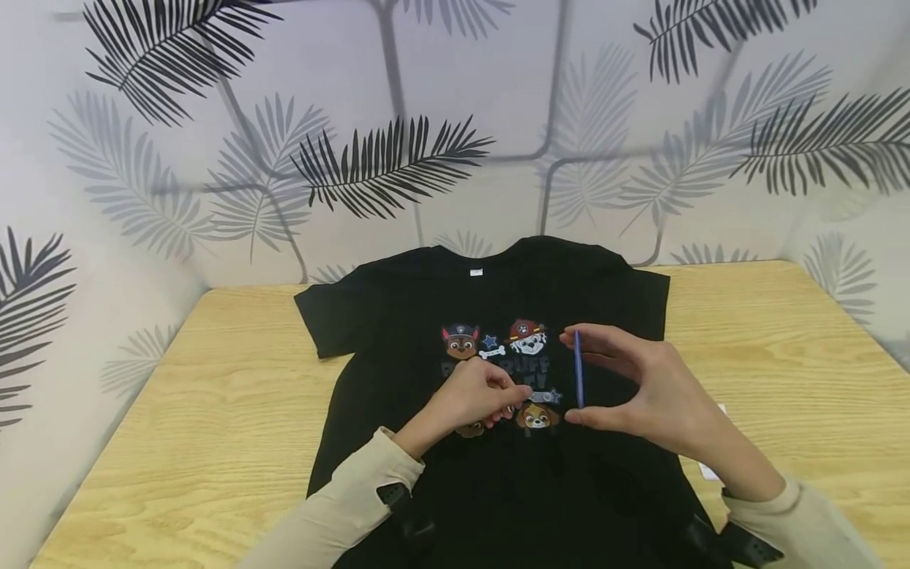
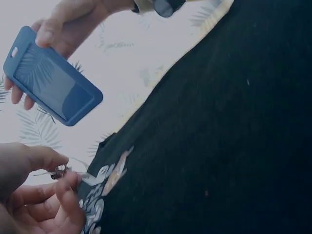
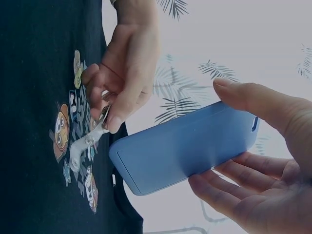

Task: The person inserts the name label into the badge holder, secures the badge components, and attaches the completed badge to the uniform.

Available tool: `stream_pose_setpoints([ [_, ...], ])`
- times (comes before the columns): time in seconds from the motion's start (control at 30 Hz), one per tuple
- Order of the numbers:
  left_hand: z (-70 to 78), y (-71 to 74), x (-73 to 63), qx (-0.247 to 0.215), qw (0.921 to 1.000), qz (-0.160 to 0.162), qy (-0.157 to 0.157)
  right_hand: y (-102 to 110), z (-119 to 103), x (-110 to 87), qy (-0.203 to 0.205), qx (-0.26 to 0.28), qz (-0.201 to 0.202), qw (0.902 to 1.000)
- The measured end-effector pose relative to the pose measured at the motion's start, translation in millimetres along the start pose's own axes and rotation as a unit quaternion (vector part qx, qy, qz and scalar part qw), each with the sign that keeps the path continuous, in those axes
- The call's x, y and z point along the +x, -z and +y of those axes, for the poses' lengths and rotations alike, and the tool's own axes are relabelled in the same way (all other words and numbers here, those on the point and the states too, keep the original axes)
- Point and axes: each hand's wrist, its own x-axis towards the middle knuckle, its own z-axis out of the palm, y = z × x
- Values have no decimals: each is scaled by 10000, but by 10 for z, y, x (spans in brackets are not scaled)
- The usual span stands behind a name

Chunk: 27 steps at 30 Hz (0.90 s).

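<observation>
My right hand (image 1: 661, 391) pinches a blue ID badge holder (image 3: 185, 146) by its edges, thumb on one side and fingers on the other. The holder stands edge-on in the head view; the left wrist view shows its clear window and a slot at one end. My left hand (image 1: 472, 391) pinches a small metal badge clip (image 3: 104, 113) between thumb and fingers. From the clip extends a translucent strap (image 3: 84, 145) with a snap on it. Clip and holder are apart. Both hands are above a black T-shirt (image 1: 498, 490) printed with cartoon dogs.
The T-shirt lies spread on a wood-grain table (image 1: 213, 395). A white piece (image 1: 707, 472), partly hidden by the right forearm, lies at the shirt's right edge. Behind the table hangs a leaf-patterned backdrop (image 1: 462, 95). Black straps (image 1: 395, 496) circle both wrists.
</observation>
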Motion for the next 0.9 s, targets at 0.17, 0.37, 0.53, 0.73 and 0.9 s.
stream_pose_setpoints([
  [0.17, -58, 47, 31, 503, 9978, 357, -230, -4, 12, 5, -6, 37, -4, 10000],
  [0.37, -64, 16, 29, 1167, 9924, 110, -382, -6, 11, -8, -73, 205, -3, 9998],
  [0.53, -46, -57, 24, 2056, 9771, 370, -416, -9, 12, -9, -100, 263, 57, 9996],
  [0.73, -30, -79, 20, 2514, 9649, 664, -360, -14, 7, -10, -346, 180, 48, 9992],
  [0.9, -24, -87, 4, 2599, 9629, 632, -367, -12, 0, -17, -765, 81, 1, 9970],
])
